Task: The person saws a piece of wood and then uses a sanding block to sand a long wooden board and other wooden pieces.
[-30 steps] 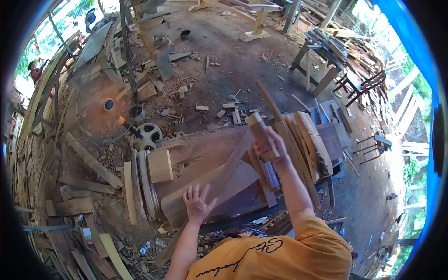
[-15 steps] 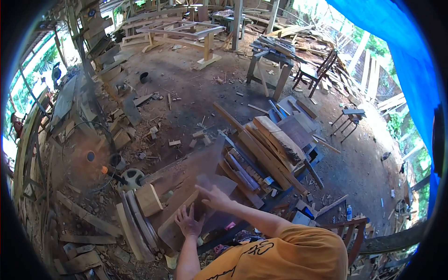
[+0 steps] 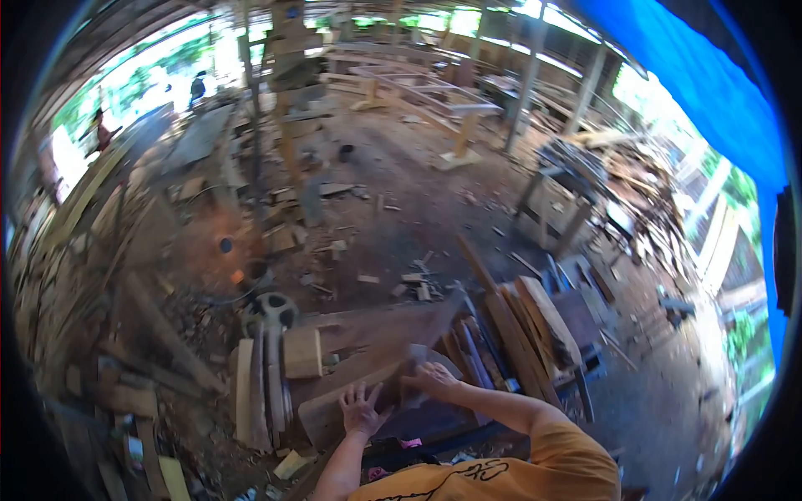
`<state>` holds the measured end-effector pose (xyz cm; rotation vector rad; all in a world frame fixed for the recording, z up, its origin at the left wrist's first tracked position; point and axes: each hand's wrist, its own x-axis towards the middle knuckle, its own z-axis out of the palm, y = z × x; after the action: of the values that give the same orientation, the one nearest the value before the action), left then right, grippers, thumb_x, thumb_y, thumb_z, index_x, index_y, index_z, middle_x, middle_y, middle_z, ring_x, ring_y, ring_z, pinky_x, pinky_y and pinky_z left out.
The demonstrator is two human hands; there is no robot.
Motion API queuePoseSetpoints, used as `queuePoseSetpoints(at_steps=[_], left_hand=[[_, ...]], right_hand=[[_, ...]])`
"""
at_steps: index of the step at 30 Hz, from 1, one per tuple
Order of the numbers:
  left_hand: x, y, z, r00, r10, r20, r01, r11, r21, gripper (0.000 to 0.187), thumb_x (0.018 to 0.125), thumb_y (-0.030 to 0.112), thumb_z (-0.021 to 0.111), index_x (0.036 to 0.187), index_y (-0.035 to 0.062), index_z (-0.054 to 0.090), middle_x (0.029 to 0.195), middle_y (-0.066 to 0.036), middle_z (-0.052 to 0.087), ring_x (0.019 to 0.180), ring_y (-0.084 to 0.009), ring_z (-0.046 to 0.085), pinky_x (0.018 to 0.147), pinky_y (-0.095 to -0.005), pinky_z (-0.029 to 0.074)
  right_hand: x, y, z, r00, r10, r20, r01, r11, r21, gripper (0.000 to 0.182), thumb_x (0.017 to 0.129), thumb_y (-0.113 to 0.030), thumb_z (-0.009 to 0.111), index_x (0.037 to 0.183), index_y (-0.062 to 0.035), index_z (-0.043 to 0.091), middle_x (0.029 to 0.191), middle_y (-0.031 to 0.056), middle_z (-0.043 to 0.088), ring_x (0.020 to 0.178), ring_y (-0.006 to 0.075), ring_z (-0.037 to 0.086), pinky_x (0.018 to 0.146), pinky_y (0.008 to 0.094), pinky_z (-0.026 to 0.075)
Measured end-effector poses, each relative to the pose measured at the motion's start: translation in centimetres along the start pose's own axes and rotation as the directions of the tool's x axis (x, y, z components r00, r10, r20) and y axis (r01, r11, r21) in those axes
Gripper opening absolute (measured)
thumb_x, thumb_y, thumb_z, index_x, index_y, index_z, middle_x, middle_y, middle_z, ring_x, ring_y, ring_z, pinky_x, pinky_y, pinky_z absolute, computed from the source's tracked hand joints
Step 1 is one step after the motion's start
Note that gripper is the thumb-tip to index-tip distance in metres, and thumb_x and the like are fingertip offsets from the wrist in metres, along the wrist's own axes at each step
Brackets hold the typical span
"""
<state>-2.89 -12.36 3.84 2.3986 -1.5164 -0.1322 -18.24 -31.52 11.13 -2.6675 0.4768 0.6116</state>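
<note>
Left hand (image 3: pixel 361 411): fingers spread wide, palm flat on the near end of a wooden plank (image 3: pixel 351 392); nothing gripped. Right hand (image 3: pixel 432 381): fingers curled down over a small wooden block (image 3: pixel 415 361) that sits on the plank's upper face; the view is blurred, so whether they close fully on it cannot be told. Plank: flat, brown, rough-sawn, rounded near end, lying across the worktop (image 3: pixel 393 321) directly under both hands. Left of the plank: 1 pale square block (image 3: pixel 302 351) and several curved boards on edge (image 3: pixel 261 384). Right: stack of long planks (image 3: pixel 522 330), leaning. Beyond: dirt floor (image 3: pixel 401 184) strewn with offcuts.
</note>
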Motion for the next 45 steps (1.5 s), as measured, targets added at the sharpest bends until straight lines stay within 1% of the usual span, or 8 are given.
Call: queuePoseSetpoints(at_steps=[6,9,16,19,26,30,40,45], left_hand=[[-0.1,0.2,-0.9,0.996,0.029,0.081,-0.032,0.999,0.042,0.073,0.082,0.065,0.062,0.146,0.0352,0.044,0.145,-0.011,0.045,0.138,-0.0363,0.036,0.111,-0.0568,0.023],[-0.1,-0.1,-0.4,0.994,0.011,0.105,-0.018,0.998,0.067,0.074,0.084,0.069,0.056,0.148,0.0356,0.041,0.148,-0.011,0.043,0.139,-0.037,0.035,0.112,-0.0572,0.021],[0.1,0.0,-0.3,0.99,0.017,0.139,-0.033,0.993,0.114,0.073,0.084,0.071,0.052,0.147,0.035,0.044,0.149,-0.011,0.042,0.138,-0.0365,0.035,0.112,-0.0561,0.021],[0.2,0.1,-0.6,0.995,0.025,0.096,-0.033,0.996,0.086,0.071,0.085,0.07,0.053,0.145,0.0337,0.048,0.146,-0.012,0.045,0.137,-0.0364,0.036,0.112,-0.0555,0.022],[0.2,0.3,-1.0,0.996,0.024,0.086,-0.03,0.997,0.065,0.07,0.084,0.069,0.056,0.144,0.0333,0.048,0.144,-0.013,0.047,0.136,-0.0367,0.037,0.112,-0.056,0.022],[0.5,0.3,-0.9,0.991,0.019,0.133,-0.029,0.997,0.074,0.072,0.084,0.069,0.056,0.145,0.0336,0.047,0.145,-0.013,0.046,0.137,-0.0368,0.036,0.112,-0.0563,0.022],[0.0,0.3,-0.8,0.989,0.01,0.146,-0.021,0.997,0.07,0.071,0.086,0.07,0.053,0.147,0.0333,0.045,0.146,-0.013,0.045,0.138,-0.0368,0.035,0.113,-0.0555,0.021],[0.1,0.3,-1.1,0.99,0.003,0.142,-0.008,1.0,0.03,0.072,0.086,0.065,0.055,0.147,0.0298,0.044,0.147,-0.015,0.043,0.137,-0.0373,0.036,0.112,-0.0549,0.023]], right_hand=[[0.6,0.5,0.7,0.751,-0.419,-0.509,0.292,0.904,-0.313,0.055,0.078,-0.027,0.071,0.13,-0.0164,0.055,0.107,0.0184,0.053,0.101,0.0376,0.053,0.084,0.0488,0.044],[2.1,-1.4,4.0,0.788,0.169,-0.593,-0.087,0.982,0.166,0.058,0.083,-0.037,0.07,0.124,-0.0012,0.05,0.105,0.018,0.055,0.101,0.0369,0.053,0.084,0.0515,0.04],[3.8,1.7,5.2,0.673,0.204,-0.711,-0.284,0.959,0.007,0.059,0.088,-0.041,0.062,0.13,-0.0028,0.048,0.11,0.023,0.056,0.101,0.042,0.054,0.081,0.0586,0.042],[6.0,12.4,-0.2,0.326,0.398,-0.858,-0.634,0.765,0.114,0.055,0.091,-0.039,0.06,0.127,0.0012,0.047,0.108,0.0242,0.055,0.105,0.0439,0.053,0.084,0.0569,0.044],[8.7,10.2,1.5,0.306,0.348,-0.886,-0.569,0.813,0.123,0.05,0.093,-0.037,0.056,0.118,0.0051,0.05,0.104,0.0229,0.055,0.093,0.0403,0.057,0.077,0.0531,0.047],[2.5,-4.1,5.0,0.708,0.242,-0.663,-0.162,0.97,0.181,0.054,0.085,-0.04,0.065,0.115,0.0021,0.053,0.107,0.0272,0.053,0.099,0.0447,0.051,0.079,0.0575,0.04],[10.1,20.5,-3.5,0.203,0.569,-0.797,-0.632,0.698,0.337,0.056,0.092,-0.039,0.058,0.125,0.0044,0.047,0.119,0.0273,0.054,0.111,0.0439,0.053,0.088,0.0551,0.045],[7.2,-0.4,4.3,0.481,0.228,-0.847,-0.356,0.933,0.048,0.067,0.087,-0.041,0.062,0.127,0.0102,0.044,0.111,0.0309,0.054,0.096,0.048,0.053,0.082,0.0622,0.041]])
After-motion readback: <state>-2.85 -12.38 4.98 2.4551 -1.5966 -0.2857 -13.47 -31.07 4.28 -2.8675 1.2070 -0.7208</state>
